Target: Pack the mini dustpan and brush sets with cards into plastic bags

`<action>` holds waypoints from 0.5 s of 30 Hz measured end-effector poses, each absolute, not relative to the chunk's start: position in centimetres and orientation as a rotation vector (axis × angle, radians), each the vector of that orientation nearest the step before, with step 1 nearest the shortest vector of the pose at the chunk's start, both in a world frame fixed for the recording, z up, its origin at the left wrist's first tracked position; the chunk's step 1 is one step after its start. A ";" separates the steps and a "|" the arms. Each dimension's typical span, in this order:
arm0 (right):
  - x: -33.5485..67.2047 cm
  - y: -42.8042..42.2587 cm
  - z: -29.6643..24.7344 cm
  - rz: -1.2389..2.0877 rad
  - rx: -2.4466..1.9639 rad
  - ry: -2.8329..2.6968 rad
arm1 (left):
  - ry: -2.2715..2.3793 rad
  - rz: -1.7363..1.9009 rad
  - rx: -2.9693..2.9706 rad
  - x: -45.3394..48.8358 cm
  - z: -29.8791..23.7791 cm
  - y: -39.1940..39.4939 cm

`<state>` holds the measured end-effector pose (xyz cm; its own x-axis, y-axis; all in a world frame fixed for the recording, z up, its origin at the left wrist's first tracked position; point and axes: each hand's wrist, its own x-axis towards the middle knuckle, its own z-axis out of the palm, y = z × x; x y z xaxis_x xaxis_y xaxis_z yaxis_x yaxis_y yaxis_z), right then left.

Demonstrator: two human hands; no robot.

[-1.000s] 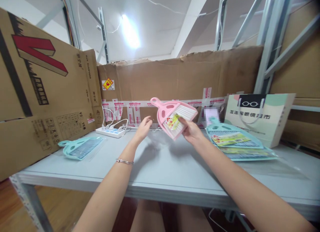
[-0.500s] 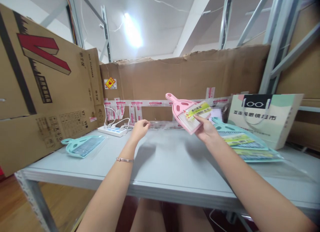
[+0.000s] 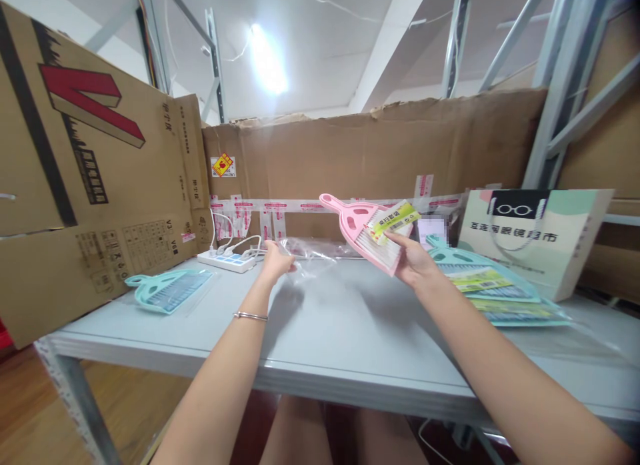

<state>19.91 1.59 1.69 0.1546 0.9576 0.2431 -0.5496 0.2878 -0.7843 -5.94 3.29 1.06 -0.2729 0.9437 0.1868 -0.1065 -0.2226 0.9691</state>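
Note:
My right hand (image 3: 416,259) grips a pink dustpan (image 3: 354,226) by its wide end, handle pointing up and left. A brush with pale bristles lies nested in the pan, and a yellow-green label card (image 3: 393,221) sits across it under my thumb. Left of that, my left hand (image 3: 279,261) is closed on a clear plastic bag (image 3: 320,255), which trails to the right above the table. A teal dustpan set (image 3: 173,290) in clear wrap lies on the table at the left. More teal dustpan sets (image 3: 487,278) are stacked beyond my right forearm.
A white power strip (image 3: 227,260) with plugged cables stands behind my left hand. Cardboard (image 3: 350,158) walls the back, and a large printed box (image 3: 100,165) borders the left. A paper bag (image 3: 530,241) stands at the right on the grey table (image 3: 320,331).
The pink dustpan has shifted slightly left and down and tilted a little. My left hand has moved a bit lower and left, and the clear bag now shows spread out beside it.

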 end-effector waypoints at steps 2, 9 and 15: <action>19.7 1.5 1.7 1.188 -0.629 -0.818 | 1.444 1.582 1.434 -6.0 0.4 3.0; 18.7 0.6 1.9 1.283 -0.700 -0.844 | 1.703 0.606 2.587 -5.6 -0.9 3.6; 18.7 -0.5 2.3 1.408 -0.716 -0.976 | 1.908 0.525 2.603 -4.7 -0.6 4.4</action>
<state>18.72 -0.51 2.26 -0.0911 0.9874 0.1294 -0.4676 0.0723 -0.8810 -4.65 4.43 -0.60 0.2707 0.9046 0.3294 0.9457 -0.3139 0.0849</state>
